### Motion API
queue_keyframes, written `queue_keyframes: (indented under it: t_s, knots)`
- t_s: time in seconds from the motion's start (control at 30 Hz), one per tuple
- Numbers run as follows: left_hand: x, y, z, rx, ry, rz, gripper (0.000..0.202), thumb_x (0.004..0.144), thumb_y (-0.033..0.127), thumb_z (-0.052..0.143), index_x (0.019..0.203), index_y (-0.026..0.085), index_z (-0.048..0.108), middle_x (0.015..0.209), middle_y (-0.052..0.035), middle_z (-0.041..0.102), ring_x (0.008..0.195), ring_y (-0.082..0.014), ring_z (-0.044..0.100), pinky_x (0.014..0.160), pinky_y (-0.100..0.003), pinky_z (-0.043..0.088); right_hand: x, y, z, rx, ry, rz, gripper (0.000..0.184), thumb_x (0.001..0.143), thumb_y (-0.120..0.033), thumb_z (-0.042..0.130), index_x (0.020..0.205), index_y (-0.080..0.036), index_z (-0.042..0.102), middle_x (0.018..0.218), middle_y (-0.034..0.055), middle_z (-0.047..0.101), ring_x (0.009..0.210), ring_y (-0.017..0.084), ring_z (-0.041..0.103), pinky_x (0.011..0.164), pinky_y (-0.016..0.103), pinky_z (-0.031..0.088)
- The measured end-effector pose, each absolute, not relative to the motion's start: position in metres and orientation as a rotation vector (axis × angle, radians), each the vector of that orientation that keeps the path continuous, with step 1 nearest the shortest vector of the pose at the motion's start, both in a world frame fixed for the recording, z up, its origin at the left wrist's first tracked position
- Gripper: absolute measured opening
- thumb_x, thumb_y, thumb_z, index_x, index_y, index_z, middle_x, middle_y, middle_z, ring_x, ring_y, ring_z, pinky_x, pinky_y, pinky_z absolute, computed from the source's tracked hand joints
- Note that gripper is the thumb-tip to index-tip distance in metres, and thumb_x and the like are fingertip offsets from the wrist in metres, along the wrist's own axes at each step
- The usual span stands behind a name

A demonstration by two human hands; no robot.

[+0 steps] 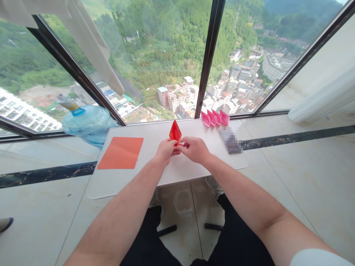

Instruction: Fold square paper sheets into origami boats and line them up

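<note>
A red folded paper (175, 131), shaped like a pointed diamond, stands upright above the middle of the white table. My left hand (166, 148) is closed on its lower part, thumb across the front. Beside it, my right hand (194, 148) pinches at the paper's lower right edge; the fingertips partly hide that corner. To the left lies a flat stack or sheet of orange-red paper (120, 153). Several pink folded paper pieces (215, 118) stand in a row at the table's back right.
The low white table (155, 173) stands against tall windows. A blurred-out object, perhaps a phone (231, 141), lies at its right. A large blue water jug (88, 123) stands behind the left corner. Curtains (327, 96) hang at both sides.
</note>
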State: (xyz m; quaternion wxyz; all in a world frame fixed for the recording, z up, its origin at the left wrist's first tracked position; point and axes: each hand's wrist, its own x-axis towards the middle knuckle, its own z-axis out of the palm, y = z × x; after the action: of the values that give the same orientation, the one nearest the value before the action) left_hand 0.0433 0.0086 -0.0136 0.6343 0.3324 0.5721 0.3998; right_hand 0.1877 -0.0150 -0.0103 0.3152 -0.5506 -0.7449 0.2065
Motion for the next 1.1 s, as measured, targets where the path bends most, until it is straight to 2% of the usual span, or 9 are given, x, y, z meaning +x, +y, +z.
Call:
queue_keyframes:
  t_s: [0.27,0.53,0.67,0.77,0.93,1.1]
  knots:
    - [0.048,0.009,-0.016,0.751,1.274,0.917,0.02,0.065,0.017,0.067,0.084,0.015,0.064,0.069,-0.0029,0.067,0.054,-0.0121,0.061,0.052,-0.023,0.048,0.186,-0.02,-0.016,-1.511,-2.153,0.289,0.022,0.09,-0.03,0.062,0.109,-0.025,0.07,0.094,0.0023,0.073,0.081,0.017,0.064,0.074,0.027,0.042]
    - [0.053,0.006,-0.018,0.768,1.263,0.906,0.018,0.06,0.016,0.065,0.077,0.016,0.059,0.061,0.0009,0.061,0.052,-0.0109,0.056,0.053,-0.023,0.048,0.182,-0.022,-0.016,-1.47,-2.27,0.106,0.026,0.095,-0.024,0.049,0.106,-0.026,0.072,0.089,0.0033,0.071,0.08,0.017,0.062,0.067,0.027,0.036]
    - [0.053,0.008,-0.016,0.763,1.215,0.903,0.022,0.071,0.03,0.069,0.085,0.016,0.06,0.068,-0.0004,0.063,0.053,-0.0112,0.06,0.054,-0.023,0.048,0.184,-0.016,-0.021,-1.523,-2.219,0.035,0.024,0.097,-0.025,0.047,0.096,-0.02,0.071,0.09,0.0058,0.07,0.08,0.017,0.061,0.066,0.027,0.035]
    - [0.052,0.007,-0.012,0.777,1.196,0.854,0.031,0.079,0.042,0.067,0.095,0.016,0.061,0.08,-0.0053,0.068,0.058,-0.0128,0.064,0.055,-0.024,0.05,0.19,-0.005,-0.023,-1.618,-2.16,-0.006,0.028,0.099,-0.024,0.044,0.088,-0.018,0.069,0.088,0.0069,0.069,0.078,0.016,0.059,0.066,0.027,0.035]
    - [0.051,0.001,-0.005,0.864,1.28,0.77,0.037,0.081,0.042,0.069,0.105,0.015,0.059,0.102,-0.0139,0.072,0.07,-0.0165,0.071,0.059,-0.025,0.051,0.21,0.02,-0.021,-1.781,-2.089,-0.097,0.028,0.098,-0.021,0.042,0.091,-0.018,0.069,0.091,0.0098,0.067,0.078,0.019,0.059,0.066,0.029,0.036]
    - [0.048,-0.005,-0.007,0.932,1.312,0.731,0.04,0.079,0.04,0.073,0.107,0.015,0.06,0.101,-0.0137,0.073,0.07,-0.017,0.071,0.06,-0.026,0.051,0.226,0.043,-0.024,-1.888,-2.009,-0.118,0.028,0.098,-0.02,0.042,0.092,-0.017,0.07,0.094,0.0119,0.067,0.082,0.021,0.061,0.069,0.031,0.041]
